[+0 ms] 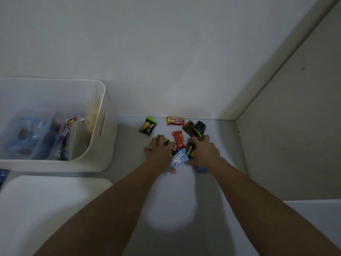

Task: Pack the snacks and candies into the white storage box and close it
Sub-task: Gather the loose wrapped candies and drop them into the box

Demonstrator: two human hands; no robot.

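2 hands work a small scatter of wrappers while the white storage box (103,126) stands open at the far left of the tabletop (212,228), already holding several packets, blurred but clearly stacked inside. Its white lid (46,204) lies flat just in front of it, near the lower left, so closing is not yet done.

By my judgement the task is past halfway: much is packed, a last cluster remains, then the lid.

Moving right, 1 black-and-green Nextar packet (148,126) lies alone near the wall. The left hand (160,154) presses down with fingers spread over wrappers; what lies under it I cannot count, though a dark packet edge shows at its fingertips. Between the hands sit 1 light blue packet (179,159), touched by the left thumb, and 1 red bar (179,139) just behind it. Behind that lies 1 red-and-yellow Beng-Beng bar (175,121) by the wall.

The right hand (203,151) curls round a second Nextar packet (190,151). Beyond its fingers lie 1 brown packet (188,127) and 1 dark crumpled packet (200,127), touching each other. A blue wrapper (201,169) peeks out beneath the right wrist.
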